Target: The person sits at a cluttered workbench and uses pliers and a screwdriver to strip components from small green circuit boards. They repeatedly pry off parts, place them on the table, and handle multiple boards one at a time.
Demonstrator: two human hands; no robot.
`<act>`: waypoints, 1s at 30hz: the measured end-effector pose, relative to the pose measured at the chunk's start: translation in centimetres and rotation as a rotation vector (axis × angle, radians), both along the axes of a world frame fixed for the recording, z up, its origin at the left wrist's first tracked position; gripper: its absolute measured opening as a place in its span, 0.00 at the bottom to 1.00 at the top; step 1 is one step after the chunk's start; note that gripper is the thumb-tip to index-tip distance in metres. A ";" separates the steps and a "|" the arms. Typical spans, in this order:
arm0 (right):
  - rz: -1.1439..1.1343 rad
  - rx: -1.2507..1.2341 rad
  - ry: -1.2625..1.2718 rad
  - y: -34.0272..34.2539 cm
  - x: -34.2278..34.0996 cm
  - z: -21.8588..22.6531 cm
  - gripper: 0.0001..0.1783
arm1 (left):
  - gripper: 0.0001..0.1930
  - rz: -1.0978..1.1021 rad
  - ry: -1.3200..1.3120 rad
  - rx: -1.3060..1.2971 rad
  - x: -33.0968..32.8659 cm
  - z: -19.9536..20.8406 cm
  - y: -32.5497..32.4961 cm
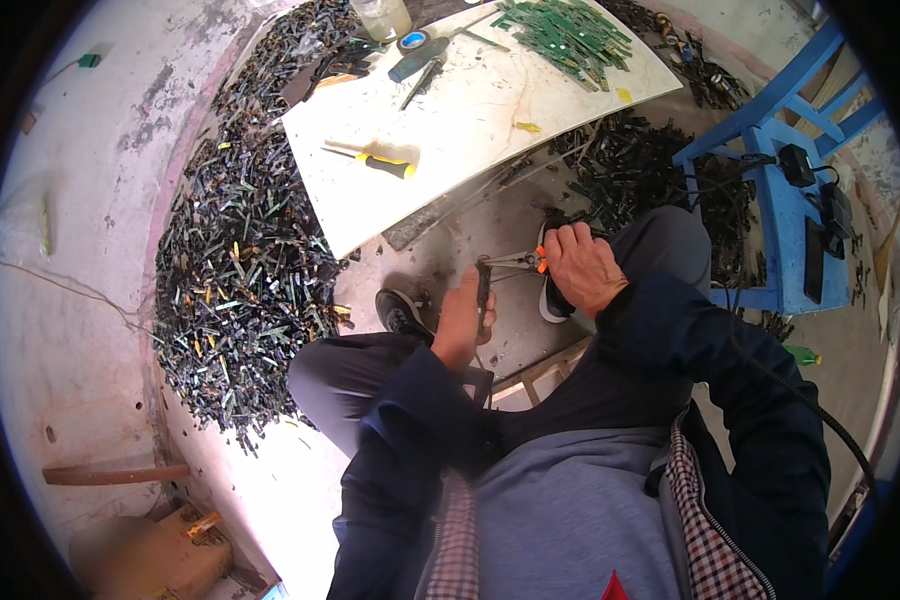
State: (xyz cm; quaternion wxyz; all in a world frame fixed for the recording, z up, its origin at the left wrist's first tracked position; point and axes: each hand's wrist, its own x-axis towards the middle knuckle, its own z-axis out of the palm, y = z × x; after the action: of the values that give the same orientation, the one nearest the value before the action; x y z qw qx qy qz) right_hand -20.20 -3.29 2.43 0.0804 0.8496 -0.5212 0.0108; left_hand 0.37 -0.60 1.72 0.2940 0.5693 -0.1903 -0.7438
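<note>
My left hand [458, 318] is closed round a dark, narrow strip [484, 292], held upright above the floor between my knees. Pliers [515, 263] with orange handles are gripped in my right hand [582, 268]. Their metal jaws point left and reach the upper end of the strip; whether they bite on it is too small to tell. In front of my hands stands a low white table [450, 130]. On it lie a screwdriver [375, 162] with a yellow and black handle and a heap of green circuit board strips [565, 42].
A large heap of dark strips [240, 290] covers the floor at left, and another dark heap [630, 165] lies beyond my right knee. A blue chair [770, 190] with black adapters stands at right. A blue tape roll [412, 41] lies on the table's far side.
</note>
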 end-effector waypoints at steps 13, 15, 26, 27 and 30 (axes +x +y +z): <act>0.000 1.120 -0.732 0.0 -2.1 0.8 0.12 | 0.30 0.002 -0.065 -0.072 0.1 0.5 0.2; -0.011 0.873 -0.576 0.8 -2.1 0.9 0.14 | 0.30 0.008 -0.058 -0.083 0.1 0.5 0.1; 0.000 0.163 -0.338 0.5 -0.2 0.5 0.18 | 0.31 0.008 -0.091 -0.071 0.2 0.9 0.3; -0.010 0.126 -0.326 0.5 -0.2 0.5 0.18 | 0.31 0.008 -0.085 -0.080 0.1 1.0 0.3; -0.019 0.033 -0.288 0.3 0.0 0.3 0.16 | 0.31 0.009 -0.077 -0.093 0.0 1.2 0.3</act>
State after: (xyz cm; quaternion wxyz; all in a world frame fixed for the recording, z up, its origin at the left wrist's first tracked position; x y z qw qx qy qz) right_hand -20.23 -3.02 2.77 -0.0091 0.8354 -0.5356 0.1232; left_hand 0.40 -0.31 2.93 0.3157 0.5841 -0.2333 -0.7104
